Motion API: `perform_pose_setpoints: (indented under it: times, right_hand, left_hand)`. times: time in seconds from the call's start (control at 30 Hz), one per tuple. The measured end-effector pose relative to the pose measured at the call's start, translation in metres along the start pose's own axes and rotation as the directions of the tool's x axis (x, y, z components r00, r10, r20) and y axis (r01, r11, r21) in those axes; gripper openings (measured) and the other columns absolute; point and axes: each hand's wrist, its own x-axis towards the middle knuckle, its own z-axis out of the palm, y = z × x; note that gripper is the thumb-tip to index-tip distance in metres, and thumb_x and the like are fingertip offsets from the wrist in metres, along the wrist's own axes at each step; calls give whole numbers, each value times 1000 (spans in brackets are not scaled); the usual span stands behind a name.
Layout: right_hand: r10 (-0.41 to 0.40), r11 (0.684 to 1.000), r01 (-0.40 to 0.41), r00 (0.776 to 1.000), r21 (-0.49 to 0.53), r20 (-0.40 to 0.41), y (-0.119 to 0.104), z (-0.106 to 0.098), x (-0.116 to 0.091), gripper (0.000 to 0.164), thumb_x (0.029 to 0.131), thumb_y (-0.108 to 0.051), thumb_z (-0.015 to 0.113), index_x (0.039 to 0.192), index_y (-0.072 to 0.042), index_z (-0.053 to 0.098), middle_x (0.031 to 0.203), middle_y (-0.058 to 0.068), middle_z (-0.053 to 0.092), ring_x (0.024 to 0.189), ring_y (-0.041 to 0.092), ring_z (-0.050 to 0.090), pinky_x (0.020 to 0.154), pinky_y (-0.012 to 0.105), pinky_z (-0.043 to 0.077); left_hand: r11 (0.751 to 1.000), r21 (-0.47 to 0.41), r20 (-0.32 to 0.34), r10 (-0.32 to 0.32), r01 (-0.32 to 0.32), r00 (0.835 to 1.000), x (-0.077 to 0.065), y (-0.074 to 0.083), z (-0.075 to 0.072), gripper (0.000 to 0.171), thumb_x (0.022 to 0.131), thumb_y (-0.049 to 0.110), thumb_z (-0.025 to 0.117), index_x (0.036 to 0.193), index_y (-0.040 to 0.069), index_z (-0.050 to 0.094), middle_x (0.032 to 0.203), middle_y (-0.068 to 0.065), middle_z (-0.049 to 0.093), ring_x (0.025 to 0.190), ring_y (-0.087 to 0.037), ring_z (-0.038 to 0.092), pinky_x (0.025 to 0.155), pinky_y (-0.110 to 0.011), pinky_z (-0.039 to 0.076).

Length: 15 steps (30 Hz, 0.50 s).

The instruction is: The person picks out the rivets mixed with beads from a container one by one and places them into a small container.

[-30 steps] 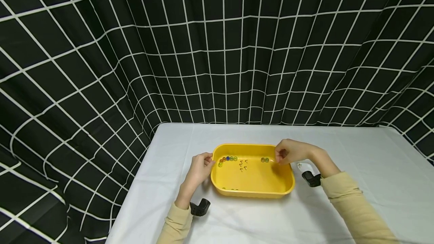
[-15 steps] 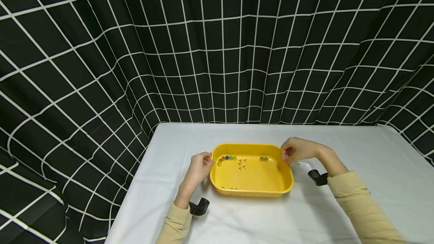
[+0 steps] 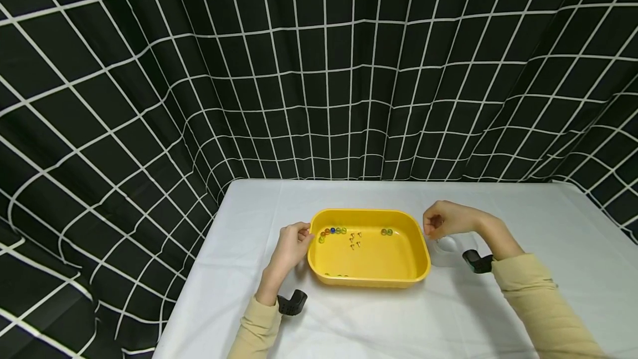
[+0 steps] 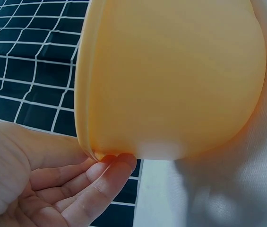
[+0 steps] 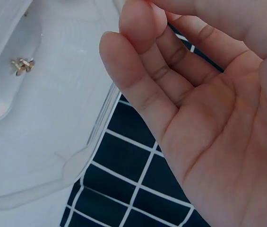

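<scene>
My left hand (image 3: 294, 245) pinches the left rim of a yellow plastic tray (image 3: 369, 281) between thumb and fingers; the left wrist view shows the tray wall (image 4: 180, 80) from outside. My right hand (image 3: 451, 219) is past the tray's right rim, above a clear plastic box (image 3: 443, 259). Its thumb and fingertips (image 5: 119, 56) come together; I cannot tell whether they hold anything. Small gold pin-like pieces (image 5: 23, 65) lie in the box. Inside the tray are several gold pin-like pieces (image 3: 352, 240), a row of glass marbles (image 3: 333, 231) at the left and two marbles (image 3: 386, 232) at the back right.
A white cloth covers the table (image 3: 259, 204). Black curtains with a white grid (image 3: 349, 71) hang behind and at the sides. More marbles show partly behind the tray's near rim. A black wrist camera (image 3: 292, 303) sits at each wrist.
My right hand has moved right, from over the tray's right end, across the rim, to above the clear box. My left hand has kept its grip on the tray rim.
</scene>
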Motion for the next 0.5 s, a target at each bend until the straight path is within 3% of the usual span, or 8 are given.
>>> perform_pose_setpoints:
  times: [0.5]
  right_hand:
    - [5,1000,-5,1000,0,-22,11,-2,-12,10,75,1,68,75,-3,58,69,-1,56,61,8,48,56,21,45]
  left_hand:
    - [1000,1,-9,8,-8,1000,1,-2,1,24,84,-2,63,106,-13,62,82,-12,62,73,-19,60,64,-23,52]
